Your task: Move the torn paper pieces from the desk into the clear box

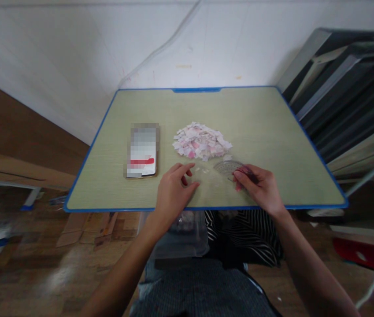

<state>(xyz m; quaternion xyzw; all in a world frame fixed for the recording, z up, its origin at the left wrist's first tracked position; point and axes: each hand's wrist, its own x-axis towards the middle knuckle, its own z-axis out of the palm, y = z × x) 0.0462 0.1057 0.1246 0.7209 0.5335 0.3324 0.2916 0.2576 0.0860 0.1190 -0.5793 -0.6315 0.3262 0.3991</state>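
My right hand (pixel 258 182) pinches a clear plastic protractor (pixel 225 167) with dark markings, at the front right of the table. The protractor's curved edge points left, and its right part is covered by my fingers. My left hand (pixel 177 185) hovers over or rests on the front of the table, thumb and fingers apart with nothing between them. Just beyond both hands lies a heap of small torn paper scraps (pixel 201 140), mostly white with some pink. One pale scrap sits at the heap's near right edge. Faint small bits lie between the hands.
A phone (pixel 143 152) lies on the left of the pale green, blue-edged table (pixel 259 114). Behind is a white wall with a cable (pixel 170 42). Dark panels (pixel 348 83) lean at the right. A clear plastic bin (pixel 183 242) stands below the front edge.
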